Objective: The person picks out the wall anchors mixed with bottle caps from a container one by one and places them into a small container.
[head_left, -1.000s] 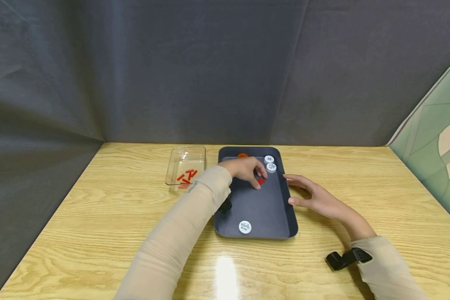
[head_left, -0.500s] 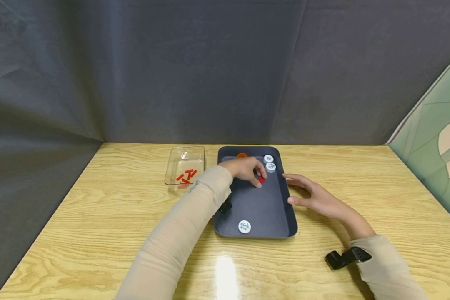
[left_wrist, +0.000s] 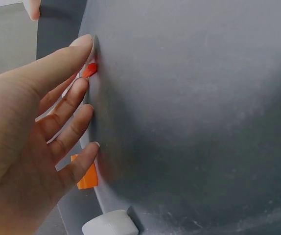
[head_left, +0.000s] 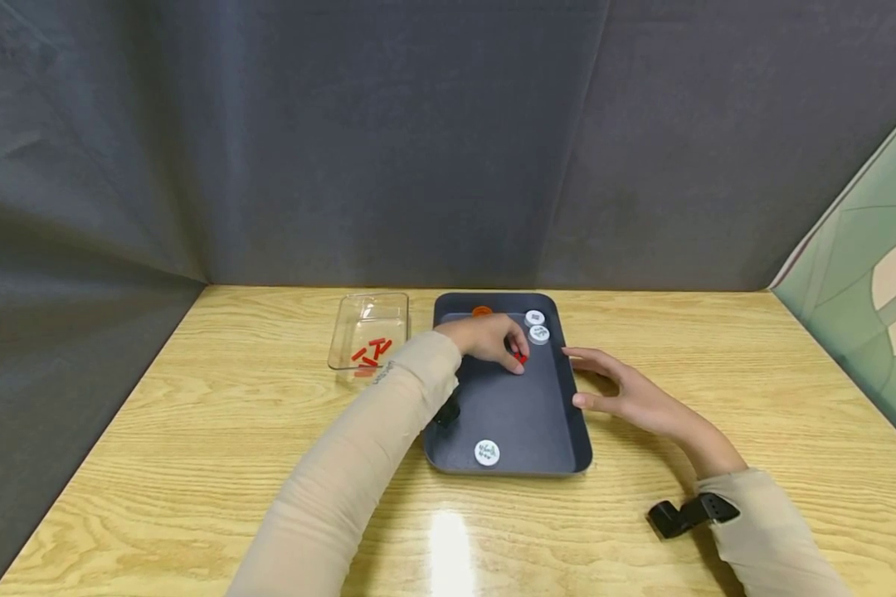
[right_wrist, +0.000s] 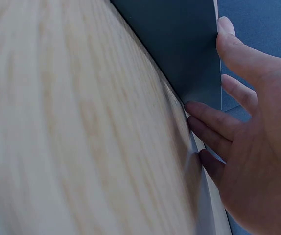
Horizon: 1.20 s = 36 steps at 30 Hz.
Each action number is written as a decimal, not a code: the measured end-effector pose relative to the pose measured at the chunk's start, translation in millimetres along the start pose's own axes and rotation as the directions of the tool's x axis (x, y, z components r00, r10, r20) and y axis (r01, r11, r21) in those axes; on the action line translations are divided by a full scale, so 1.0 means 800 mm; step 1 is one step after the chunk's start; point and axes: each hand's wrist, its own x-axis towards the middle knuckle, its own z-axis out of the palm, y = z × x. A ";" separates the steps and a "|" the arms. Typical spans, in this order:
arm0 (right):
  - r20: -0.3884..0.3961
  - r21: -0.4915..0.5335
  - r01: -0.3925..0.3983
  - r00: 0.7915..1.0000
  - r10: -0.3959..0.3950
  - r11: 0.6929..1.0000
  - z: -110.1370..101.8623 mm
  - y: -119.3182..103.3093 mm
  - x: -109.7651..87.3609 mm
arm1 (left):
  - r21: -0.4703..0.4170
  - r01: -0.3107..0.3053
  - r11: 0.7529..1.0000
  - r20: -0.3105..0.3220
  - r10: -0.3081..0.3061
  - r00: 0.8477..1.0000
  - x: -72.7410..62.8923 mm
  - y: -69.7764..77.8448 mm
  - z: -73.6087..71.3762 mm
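Observation:
Inside the dark grey tray (head_left: 526,423), my left hand (head_left: 485,337) pinches small red sticks (head_left: 521,358) between thumb and fingers. In the left wrist view a red end (left_wrist: 90,69) shows beside the thumb; how many sticks the fingers hold is hidden. My right hand (head_left: 630,396) stays at the tray's right side, fingers spread and thumb apart, fingertips against the outer wall in the right wrist view. Two white round caps (head_left: 538,327) with markings lie at the tray's far right, and another white cap (head_left: 487,453) lies near its front edge.
A clear plastic box (head_left: 369,307) with several red sticks (head_left: 373,350) stands left of the tray. An orange round piece (head_left: 482,311) lies at the tray's far edge, partly behind the left hand. A grey cloth (head_left: 418,149) hangs behind the wooden table (head_left: 194,464).
My left thumb has moved slightly up and in toward the fingers, drawing together on the red sticks. The right hand keeps its place at the tray.

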 end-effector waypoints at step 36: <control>0.000 -0.015 -0.033 0.999 0.033 0.999 0.001 0.005 0.001 | 0.045 -0.049 0.998 -0.232 0.058 0.971 -0.060 0.020 -0.023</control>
